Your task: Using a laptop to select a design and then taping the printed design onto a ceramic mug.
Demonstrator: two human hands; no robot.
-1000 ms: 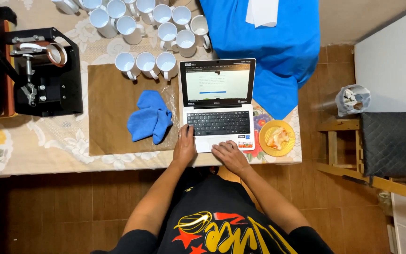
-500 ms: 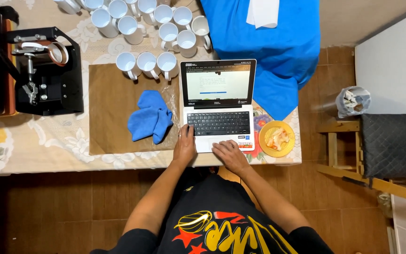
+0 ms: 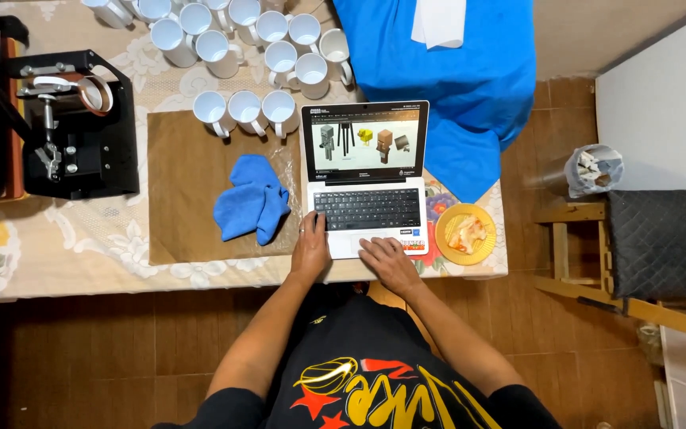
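A small open laptop (image 3: 367, 208) sits at the table's near edge, its screen showing blocky cartoon figures on a pale page. My left hand (image 3: 310, 246) rests flat on the laptop's left corner beside the keyboard, fingers apart and holding nothing. My right hand (image 3: 387, 261) lies on the touchpad area, fingers spread. A crumpled blue cloth (image 3: 252, 200) lies just left of the laptop on a brown mat (image 3: 180, 191).
Several white mugs (image 3: 244, 107) stand behind the mat and laptop. A black mug press machine (image 3: 73, 123) occupies the left. A big blue cloth (image 3: 454, 71) covers the back right. A yellow plate (image 3: 464, 233) with food sits right of the laptop. A wooden stool (image 3: 573, 238) stands beside the table.
The laptop screen has switched from a mostly white page to one with blocky figures. My hands have stayed on the laptop's front edge.
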